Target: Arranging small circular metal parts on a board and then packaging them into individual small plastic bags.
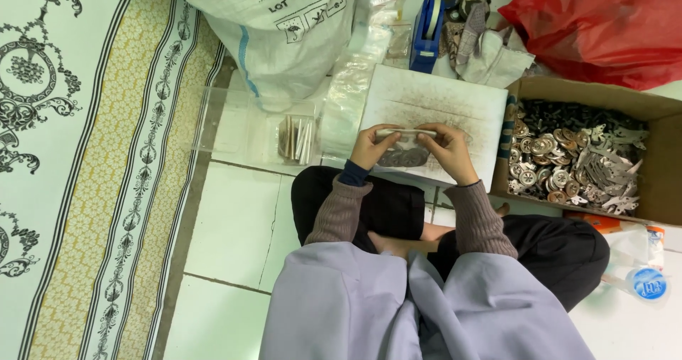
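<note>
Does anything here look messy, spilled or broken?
Nothing looks spilled or broken. The metal parts stay heaped inside the cardboard box, and both hands hold a small clear bag over a smudged white board.

Cardboard box [661, 154] is sitting off to the right, stuffed with round metal discs [543, 164] and flat silvery metal pieces [611, 168]. A red plastic bag [604, 19] is slumping behind it, next to a blue tape dispenser [426, 36]. A big white woven sack [277, 26] is leaning at the top, and a clear plastic tray [234, 122] holding a few metal strips [296, 140] is lying on the white floor tiles [234, 225]. A patterned mat [85, 168] is covering the left side.
</note>
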